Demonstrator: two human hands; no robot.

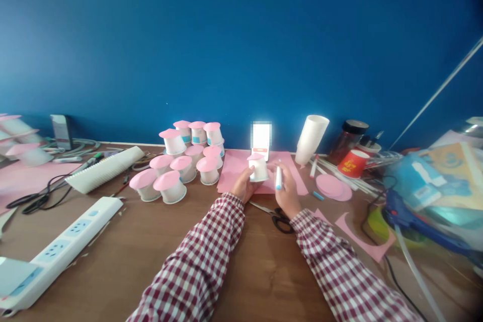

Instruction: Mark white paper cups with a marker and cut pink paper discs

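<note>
My left hand (243,185) is closed around a white paper cup (258,170) turned upside down, with a pink paper cone on top. In my right hand (290,192) is a marker pen (278,178) with a white barrel and a light blue end, held beside the cup and apart from it. Beneath both hands lies a sheet of pink paper (228,173). Scissors (277,216) with black handles rest on the table just below my hands. A small blue pen cap (318,195) lies right of my right hand.
Several cups with pink cone tops (170,186) stand at left. Behind my hands is a lit phone (261,136). Stacked white cups (312,138), pink paper discs (334,187), a red cup (353,163) and a blue glue gun (400,211) are at right; a power strip (64,246) lies front left.
</note>
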